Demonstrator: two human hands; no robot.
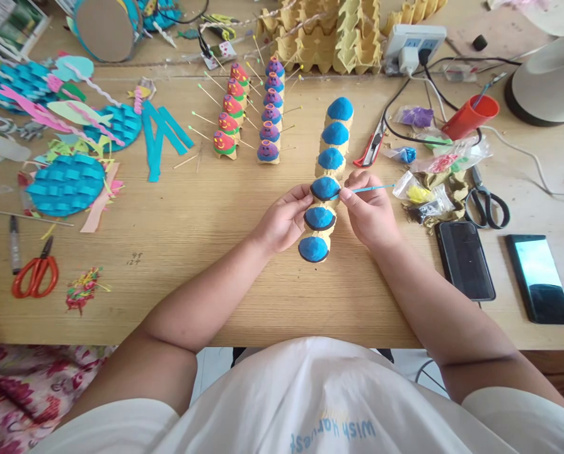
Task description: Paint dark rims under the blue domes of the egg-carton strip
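A strip of egg carton (317, 169) runs across the table in front of me, its several cups capped in blue clay. Dark brown bands edge the lower rims of the three nearest caps. My left hand (286, 217) pinches the strip's left side at the fourth cup from the far end. On the other side, my right hand (369, 211) is closed on a thin blue stick (374, 188), its tip at the dark band of that same cup. Two finished-looking carton caterpillars, one red and green (229, 113), one purple (271, 113), stand farther back, stuck with ball-headed sticks.
To the right lie a red utility knife (371, 146), bagged clay (421, 192), a red cup (471, 116), black scissors (487, 205) and two phones (466, 261). Woven blue paper crafts (67, 184) and orange scissors (36, 274) are at left. Egg cartons (310, 38) and a power strip (414, 41) sit behind.
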